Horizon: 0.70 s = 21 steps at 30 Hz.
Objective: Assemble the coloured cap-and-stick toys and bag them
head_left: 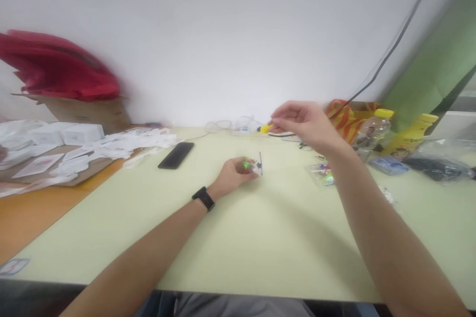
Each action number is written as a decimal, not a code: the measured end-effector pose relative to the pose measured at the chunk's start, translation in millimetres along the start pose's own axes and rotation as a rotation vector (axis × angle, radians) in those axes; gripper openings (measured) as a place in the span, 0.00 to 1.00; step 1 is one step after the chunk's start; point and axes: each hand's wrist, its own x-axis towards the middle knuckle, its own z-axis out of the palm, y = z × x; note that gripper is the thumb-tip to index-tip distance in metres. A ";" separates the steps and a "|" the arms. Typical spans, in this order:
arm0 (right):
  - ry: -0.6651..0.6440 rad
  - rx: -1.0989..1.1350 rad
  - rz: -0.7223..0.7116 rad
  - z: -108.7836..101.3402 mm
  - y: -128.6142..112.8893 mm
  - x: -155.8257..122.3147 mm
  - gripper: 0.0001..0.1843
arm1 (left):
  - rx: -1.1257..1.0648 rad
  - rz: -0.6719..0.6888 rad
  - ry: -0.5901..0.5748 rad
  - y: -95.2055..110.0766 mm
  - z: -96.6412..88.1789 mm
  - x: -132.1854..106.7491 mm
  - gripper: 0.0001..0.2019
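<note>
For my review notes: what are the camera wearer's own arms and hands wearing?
The left hand and right hand are gloveless, and no sleeves show on the forearms. A black wristband, probably a watch, circles the left wrist; nothing shows on the right wrist.

At the frame's centre, our left grip (233,174) holds a small multicoloured assembly (259,164); right of centre, our right grip (302,121) pinches a small yellow piece (265,129).
</note>
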 end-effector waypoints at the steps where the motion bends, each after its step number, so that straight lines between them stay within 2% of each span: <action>1: -0.001 -0.022 0.005 4.1 0.5 0.3 0.18 | 0.019 0.007 0.000 0.3 0.2 -0.1 0.26; 8: -0.122 -0.163 0.026 38.8 15.0 5.2 0.04 | 0.221 0.060 0.075 16.6 8.5 -2.7 0.24; 12: -0.241 -0.233 0.088 52.3 17.6 5.1 0.07 | 0.277 0.070 0.084 25.0 11.3 -3.9 0.16; 15: -0.298 -0.293 0.095 53.5 16.5 4.4 0.07 | 0.270 0.059 0.098 27.3 11.3 -4.5 0.15; 21: -0.226 -0.354 -0.030 39.1 11.5 5.2 0.04 | 0.207 0.023 0.094 27.8 9.7 -5.0 0.21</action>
